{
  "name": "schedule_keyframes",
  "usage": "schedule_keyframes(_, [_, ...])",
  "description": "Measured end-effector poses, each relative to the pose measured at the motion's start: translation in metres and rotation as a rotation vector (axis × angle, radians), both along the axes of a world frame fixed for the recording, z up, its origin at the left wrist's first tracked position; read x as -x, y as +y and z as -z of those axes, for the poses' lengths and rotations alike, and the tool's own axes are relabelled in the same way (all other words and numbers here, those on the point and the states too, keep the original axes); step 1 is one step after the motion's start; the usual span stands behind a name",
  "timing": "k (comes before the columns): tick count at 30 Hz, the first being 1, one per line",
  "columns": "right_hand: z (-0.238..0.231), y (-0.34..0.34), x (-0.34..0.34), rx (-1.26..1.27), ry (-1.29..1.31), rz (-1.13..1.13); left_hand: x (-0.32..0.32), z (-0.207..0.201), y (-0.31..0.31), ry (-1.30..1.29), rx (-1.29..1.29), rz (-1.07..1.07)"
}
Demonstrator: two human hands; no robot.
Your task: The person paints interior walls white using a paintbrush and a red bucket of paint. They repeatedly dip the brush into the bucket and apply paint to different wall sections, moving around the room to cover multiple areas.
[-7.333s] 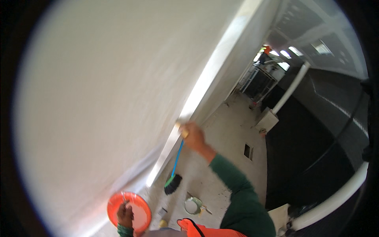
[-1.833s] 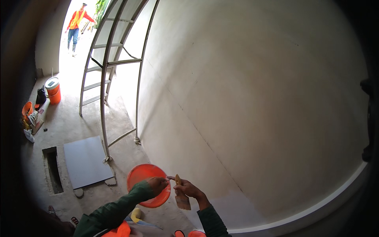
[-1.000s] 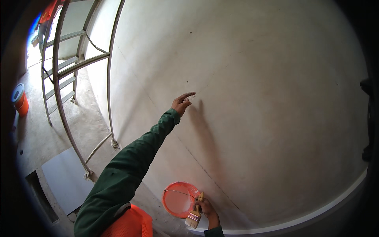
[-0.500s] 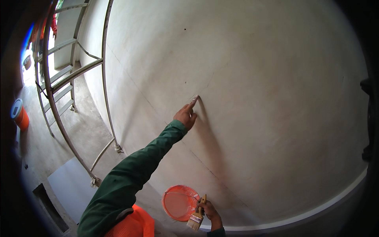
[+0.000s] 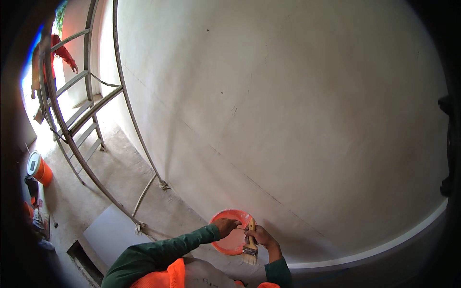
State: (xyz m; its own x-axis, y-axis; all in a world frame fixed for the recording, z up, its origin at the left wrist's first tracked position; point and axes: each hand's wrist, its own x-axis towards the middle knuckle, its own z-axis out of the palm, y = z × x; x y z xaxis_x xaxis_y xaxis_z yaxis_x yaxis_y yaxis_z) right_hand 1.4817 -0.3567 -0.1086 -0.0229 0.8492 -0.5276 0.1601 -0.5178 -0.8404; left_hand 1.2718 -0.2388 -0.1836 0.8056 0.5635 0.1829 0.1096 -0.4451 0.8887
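Observation:
A wide paintbrush (image 5: pixel 250 252) with a wooden handle is gripped in my right hand (image 5: pixel 261 236), bristles pointing down. That hand is at the right rim of a red-orange bucket (image 5: pixel 218 246) holding a pale, milky substance. A thin wire handle shows near its fingers; whether they also hold it is hard to see. Over the bucket's upper part reaches my left hand (image 5: pixel 224 227), fingers stretched toward the brush handle and apparently holding nothing. Its fingertips lie just above or at the contents; I cannot tell which. Beside both hands rises a plastered wall (image 5: pixel 307 125) with thin cracks.
A metal scaffold frame (image 5: pixel 103 103) stands along the wall at left. Farther left are a lidded orange bucket (image 5: pixel 43 174) and a person in red (image 5: pixel 62 53). A pale board (image 5: pixel 109 234) lies on the floor beside a dark slot (image 5: pixel 82 261). A white strip (image 5: pixel 374 251) edges the wall.
My left hand has left the wall, where its finger pointed at a spot, and come down over the bucket. The view has shifted; the person at far left shows more fully.

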Motion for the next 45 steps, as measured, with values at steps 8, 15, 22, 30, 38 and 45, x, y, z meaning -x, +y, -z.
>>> schedule_keyframes(8, [0.003,0.028,0.011,-0.072,0.064,-0.054,0.019,0.002,0.0,0.034,0.12,-0.047])
schedule_keyframes(15, [-0.024,0.021,-0.018,-0.232,0.292,0.222,0.063,0.002,-0.003,0.172,0.146,-0.293])
schedule_keyframes(22, [-0.011,0.006,-0.027,-0.527,0.728,0.721,0.099,-0.005,-0.006,0.161,0.272,-0.578])
schedule_keyframes(30, [0.025,0.053,0.009,-0.2,1.259,0.612,0.117,-0.001,0.005,0.135,0.371,-0.989])
schedule_keyframes(38, [0.044,0.108,-0.001,-0.024,1.569,0.284,0.107,-0.016,0.013,-0.065,0.339,-1.368])
schedule_keyframes(45, [0.034,0.138,-0.024,0.164,1.518,0.16,0.105,-0.002,0.023,-0.086,0.261,-1.618])
